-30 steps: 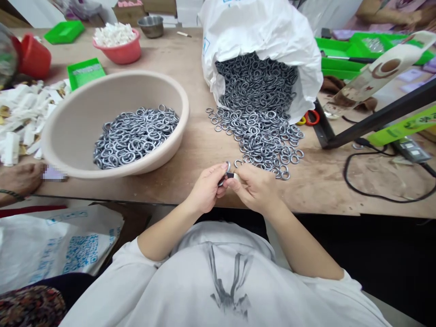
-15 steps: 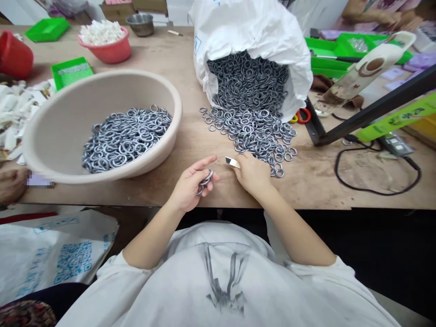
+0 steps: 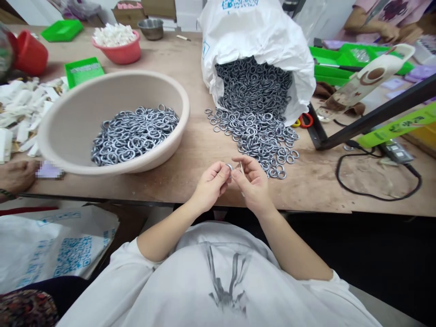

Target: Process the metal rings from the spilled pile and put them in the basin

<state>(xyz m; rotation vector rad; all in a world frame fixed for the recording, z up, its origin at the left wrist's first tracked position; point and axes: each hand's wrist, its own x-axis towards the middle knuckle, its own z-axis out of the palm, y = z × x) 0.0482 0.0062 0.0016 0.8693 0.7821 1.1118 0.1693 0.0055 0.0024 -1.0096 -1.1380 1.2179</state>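
Observation:
My left hand (image 3: 210, 185) is closed, pinching a grey ring (image 3: 229, 167) between thumb and fingers at the table's front edge. Any other rings in that palm are hidden by the fingers. Close against it, my right hand (image 3: 255, 185) grips a small blade with a white grip (image 3: 241, 169), seen nearly edge-on. Whether the blade touches the ring I cannot tell. Just beyond my right hand, loose grey rings (image 3: 254, 131) spill from a white sack (image 3: 259, 32) lying on its side. To the left, a large beige basin (image 3: 68, 118) holds a heap of similar rings (image 3: 136, 136).
White pieces (image 3: 23, 109) are piled at far left, near another person's hand (image 3: 18, 177). Green trays (image 3: 85, 75) and a red bowl (image 3: 124, 53) of white parts stand behind the basin. On the right are a black metal frame (image 3: 368, 120) and a cable (image 3: 337, 175).
My hands have come together. The left has moved right and closed its fingers on a ring; the right has turned so the blade shows edge-on. The camera view has shifted slightly.

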